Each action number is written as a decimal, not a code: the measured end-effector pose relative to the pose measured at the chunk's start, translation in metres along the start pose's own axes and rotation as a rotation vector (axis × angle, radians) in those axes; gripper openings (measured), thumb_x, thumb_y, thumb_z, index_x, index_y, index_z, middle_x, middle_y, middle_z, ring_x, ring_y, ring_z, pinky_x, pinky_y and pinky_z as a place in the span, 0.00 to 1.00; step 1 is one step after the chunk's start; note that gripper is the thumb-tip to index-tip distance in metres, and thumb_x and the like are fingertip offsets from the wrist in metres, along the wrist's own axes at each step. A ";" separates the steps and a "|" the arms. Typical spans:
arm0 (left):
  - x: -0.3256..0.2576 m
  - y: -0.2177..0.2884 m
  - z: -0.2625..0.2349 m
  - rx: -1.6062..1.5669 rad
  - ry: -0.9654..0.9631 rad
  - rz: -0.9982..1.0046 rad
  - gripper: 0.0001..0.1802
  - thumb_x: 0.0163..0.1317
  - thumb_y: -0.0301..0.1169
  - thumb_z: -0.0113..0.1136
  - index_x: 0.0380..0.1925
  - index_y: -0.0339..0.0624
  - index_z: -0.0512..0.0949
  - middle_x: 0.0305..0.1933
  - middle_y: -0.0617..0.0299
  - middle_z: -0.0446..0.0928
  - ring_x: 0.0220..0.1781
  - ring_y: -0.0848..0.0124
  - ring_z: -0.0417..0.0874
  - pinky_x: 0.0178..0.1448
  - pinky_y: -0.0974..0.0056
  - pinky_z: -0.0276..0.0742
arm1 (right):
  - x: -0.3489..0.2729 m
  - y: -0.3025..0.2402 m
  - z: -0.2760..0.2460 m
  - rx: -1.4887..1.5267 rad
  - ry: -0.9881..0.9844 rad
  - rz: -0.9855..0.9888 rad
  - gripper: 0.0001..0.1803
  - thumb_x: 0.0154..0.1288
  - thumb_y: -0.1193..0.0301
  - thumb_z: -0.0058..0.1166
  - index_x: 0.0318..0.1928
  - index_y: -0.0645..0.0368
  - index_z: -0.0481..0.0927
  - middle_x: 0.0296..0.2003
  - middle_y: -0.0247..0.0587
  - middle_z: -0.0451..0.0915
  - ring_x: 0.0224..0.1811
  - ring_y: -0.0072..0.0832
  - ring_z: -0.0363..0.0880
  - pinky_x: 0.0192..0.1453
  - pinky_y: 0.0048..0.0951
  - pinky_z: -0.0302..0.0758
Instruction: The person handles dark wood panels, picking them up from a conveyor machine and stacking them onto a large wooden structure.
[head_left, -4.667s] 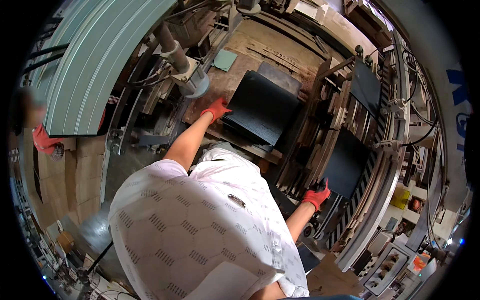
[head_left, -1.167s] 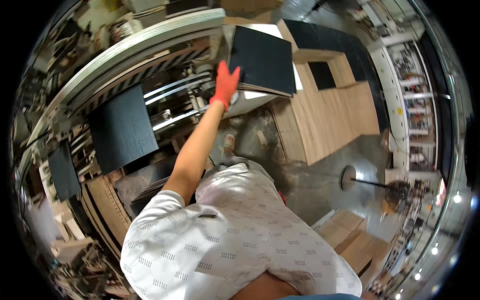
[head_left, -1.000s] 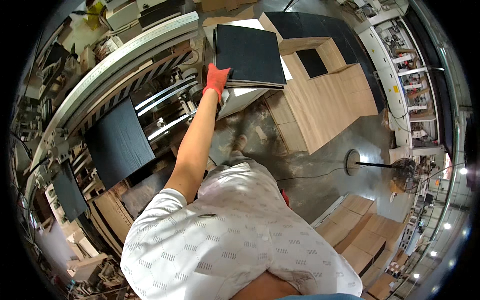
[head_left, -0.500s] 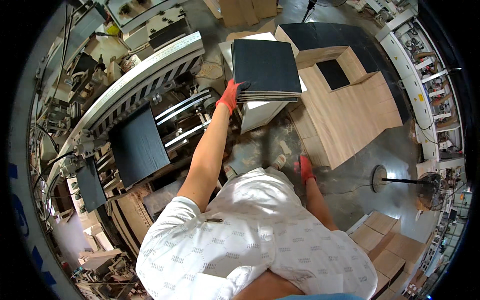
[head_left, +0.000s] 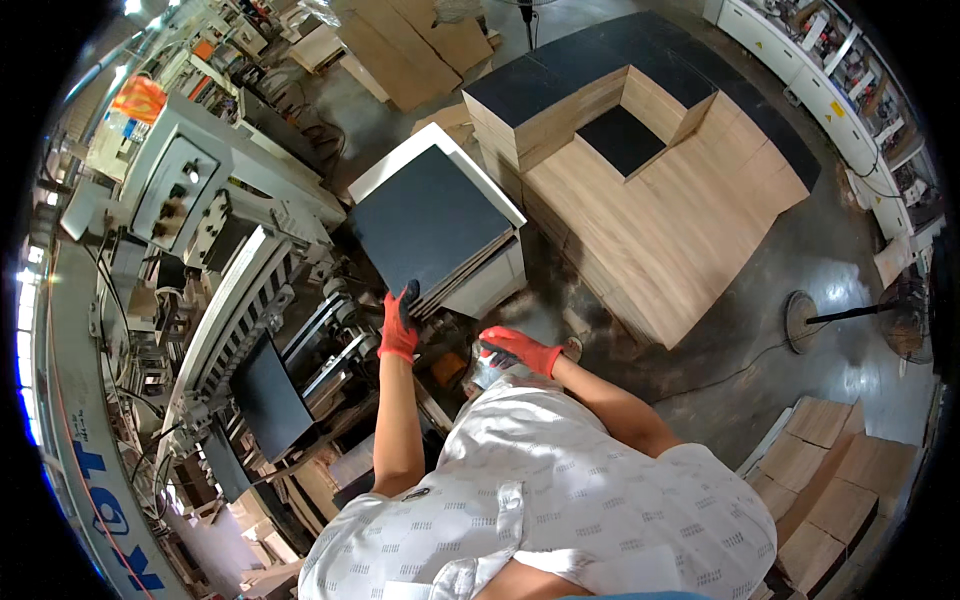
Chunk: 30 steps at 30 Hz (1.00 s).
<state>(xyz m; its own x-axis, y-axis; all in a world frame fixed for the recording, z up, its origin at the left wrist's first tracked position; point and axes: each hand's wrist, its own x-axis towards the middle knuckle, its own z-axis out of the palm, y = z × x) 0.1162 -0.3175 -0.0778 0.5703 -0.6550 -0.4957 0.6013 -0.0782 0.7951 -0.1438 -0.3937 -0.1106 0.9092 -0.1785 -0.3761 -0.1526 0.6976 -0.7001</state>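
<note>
A stack of black-faced panels [head_left: 430, 215] lies on a white block-like stand [head_left: 495, 282], its layered edges facing me. My left hand [head_left: 398, 328], in a red glove with dark fingertips, is closed at the near corner of this stack. Its thumb lies against the top edge, while the other fingers are mostly hidden. In front of my waist, my right hand [head_left: 522, 350] wears a matching glove. Its fingers point left, loosely bent and apart, with nothing visible in them.
A large pile of wood-grain panels [head_left: 660, 240] with black sheets on its far side stands right of the stack. On the left is a machine with metal rails [head_left: 315, 335] and a black panel [head_left: 268, 395]. A floor fan [head_left: 900, 318] and stacked boards [head_left: 820, 470] are at the right.
My view has turned, so the stack and stand appear farther left and angled. My right hand has come up from my side to the front of my waist. My left hand stays at the stack's corner.
</note>
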 end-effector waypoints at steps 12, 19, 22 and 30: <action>-0.073 -0.053 0.107 0.077 -0.297 -0.265 0.20 0.66 0.37 0.56 0.51 0.32 0.75 0.40 0.61 0.80 0.40 0.72 0.81 0.46 0.68 0.77 | 0.029 -0.079 -0.034 0.223 0.576 -0.129 0.26 0.51 0.61 0.70 0.44 0.53 0.69 0.41 0.33 0.75 0.40 0.27 0.74 0.41 0.33 0.73; -0.056 0.029 0.074 1.380 0.888 0.859 0.27 0.57 0.44 0.64 0.50 0.36 0.74 0.41 0.51 0.78 0.42 0.60 0.80 0.49 0.61 0.75 | 0.024 -0.104 -0.063 0.097 0.546 -0.120 0.19 0.59 0.58 0.61 0.50 0.46 0.75 0.48 0.26 0.74 0.49 0.23 0.71 0.39 0.33 0.73; -0.024 0.033 0.049 1.123 0.670 0.483 0.32 0.54 0.49 0.65 0.50 0.35 0.72 0.43 0.44 0.78 0.45 0.50 0.79 0.51 0.56 0.74 | 0.031 -0.094 -0.078 0.057 0.493 -0.156 0.19 0.62 0.57 0.57 0.51 0.46 0.74 0.52 0.26 0.74 0.52 0.24 0.71 0.40 0.35 0.74; -0.002 0.011 0.056 0.716 0.308 0.116 0.39 0.50 0.53 0.67 0.45 0.27 0.68 0.45 0.38 0.77 0.49 0.51 0.79 0.51 0.58 0.74 | 0.034 -0.161 -0.107 -0.168 0.494 -0.111 0.20 0.63 0.53 0.53 0.51 0.47 0.76 0.53 0.28 0.74 0.56 0.26 0.70 0.47 0.40 0.75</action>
<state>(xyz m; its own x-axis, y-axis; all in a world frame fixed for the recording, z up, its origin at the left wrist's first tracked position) 0.0907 -0.3592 -0.0491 0.7996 -0.4589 -0.3873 0.0818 -0.5558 0.8273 -0.1297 -0.5867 -0.0760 0.6390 -0.5788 -0.5067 -0.1622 0.5425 -0.8243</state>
